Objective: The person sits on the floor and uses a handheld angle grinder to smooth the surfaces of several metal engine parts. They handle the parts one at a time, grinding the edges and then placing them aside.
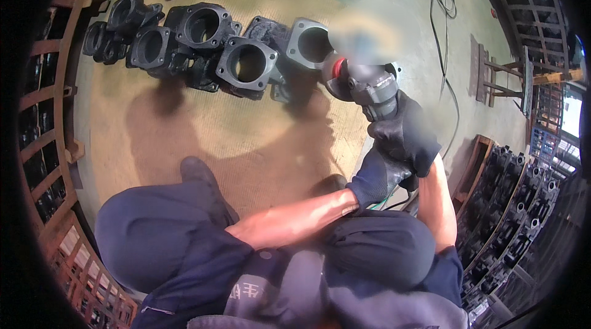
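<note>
Both my hands wear dark gloves and are closed round a grey power tool [375, 90] that looks like an angle grinder. My right hand [406, 132] grips its body; my left hand [383, 174] wraps its rear end, lower down. A red rim [337, 67] shows by the tool's head. The tool head is at the right side of a dark casting [297, 30] with a square flange and a round bore. Blur covers the area just beyond the head, so the contact there is hidden. To its left stands another square-flanged casting [268, 61].
More castings [180, 28] continue the row leftward, on a tan sheet [246, 135]; others lie beyond. Rusty metal racks [52, 95] line the left. Cables [440, 3] trail over the floor at right. A crate of dark parts [508, 200] stands at lower right.
</note>
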